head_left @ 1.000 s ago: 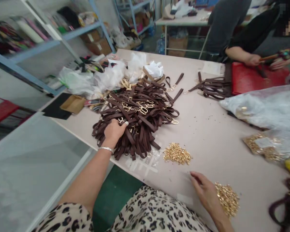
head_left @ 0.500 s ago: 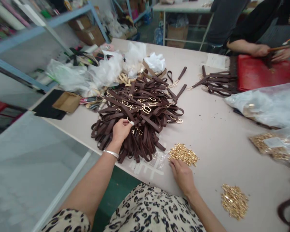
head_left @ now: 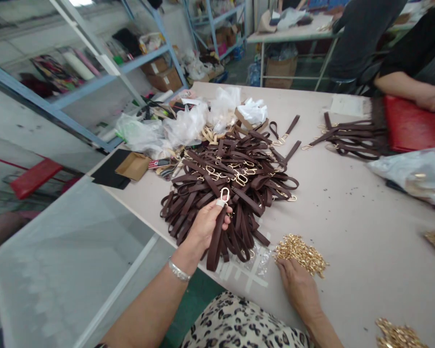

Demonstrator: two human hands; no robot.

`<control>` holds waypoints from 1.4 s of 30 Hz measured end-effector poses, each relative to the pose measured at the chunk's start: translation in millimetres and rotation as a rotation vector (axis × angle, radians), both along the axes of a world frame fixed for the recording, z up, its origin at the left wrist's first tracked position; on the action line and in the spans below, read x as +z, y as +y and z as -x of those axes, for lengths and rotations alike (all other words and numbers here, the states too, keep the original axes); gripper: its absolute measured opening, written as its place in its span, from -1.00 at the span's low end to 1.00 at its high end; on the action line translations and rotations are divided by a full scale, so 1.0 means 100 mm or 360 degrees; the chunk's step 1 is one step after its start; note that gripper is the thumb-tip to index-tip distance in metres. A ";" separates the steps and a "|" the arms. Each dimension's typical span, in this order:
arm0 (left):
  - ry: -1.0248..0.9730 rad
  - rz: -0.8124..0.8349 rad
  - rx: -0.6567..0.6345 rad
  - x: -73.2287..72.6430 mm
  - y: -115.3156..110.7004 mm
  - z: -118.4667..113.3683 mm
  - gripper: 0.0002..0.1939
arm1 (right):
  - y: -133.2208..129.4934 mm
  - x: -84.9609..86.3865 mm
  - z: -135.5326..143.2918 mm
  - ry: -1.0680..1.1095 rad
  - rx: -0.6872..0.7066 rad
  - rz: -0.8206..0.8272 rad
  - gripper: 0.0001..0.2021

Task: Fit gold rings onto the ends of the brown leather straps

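Note:
My left hand (head_left: 203,226) is closed on a dark brown wrist strap (head_left: 215,245), which hangs down in a loop. The strap's gold oval clasp (head_left: 224,194) stands up above my thumb and fingers. Under and behind it spreads a big heap of similar brown straps (head_left: 244,193) with gold clasps. At the near edge of a pile of small gold metal pieces (head_left: 301,253) is my right hand (head_left: 299,288), fingers bent together at the pieces. What its fingertips hold, if anything, is hidden.
A second gold pile (head_left: 398,334) lies at the lower right. Plastic bags (head_left: 186,123) and a cardboard box lid (head_left: 132,166) sit at the table's left end. Across the table, a co-worker's hand (head_left: 432,99) rests on a red block (head_left: 416,124) beside more brown straps (head_left: 358,137).
My left hand has lifted a strap from the heap, its clasp now upright. My right hand stays by the gold pile. The camera view has shifted, so the scene sits lower and farther right.

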State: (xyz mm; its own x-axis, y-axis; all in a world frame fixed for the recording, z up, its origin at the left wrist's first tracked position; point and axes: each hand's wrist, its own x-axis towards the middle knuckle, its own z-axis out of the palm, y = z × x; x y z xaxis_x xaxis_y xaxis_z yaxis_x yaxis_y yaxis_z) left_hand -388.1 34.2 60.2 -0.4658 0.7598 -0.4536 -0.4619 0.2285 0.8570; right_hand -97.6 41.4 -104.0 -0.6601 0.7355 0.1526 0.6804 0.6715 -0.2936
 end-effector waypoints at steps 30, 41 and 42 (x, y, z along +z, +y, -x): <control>-0.0627 0.0156 -0.0626 -0.16 -0.12 -0.72 -0.58 | -0.15 0.11 -0.24 0.0076 -0.0035 0.0092 -0.77; -0.0252 0.0158 -0.0853 -0.26 -0.07 -0.88 -0.70 | 0.02 0.70 -0.16 0.1332 -0.0891 0.1444 -0.79; -0.0222 0.0148 -0.0893 -0.25 -0.06 -0.92 -0.69 | 0.05 0.80 -0.13 0.1445 -0.0916 0.1505 -0.79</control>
State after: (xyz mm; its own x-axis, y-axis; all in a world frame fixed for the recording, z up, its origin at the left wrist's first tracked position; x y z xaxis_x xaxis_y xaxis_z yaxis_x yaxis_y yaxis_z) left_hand -296.4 27.9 35.0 0.0650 0.8270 -0.5584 -0.3553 0.5421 0.7615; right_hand -84.8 46.1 -23.9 -0.1814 0.9239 -0.3370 0.1237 -0.3185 -0.9398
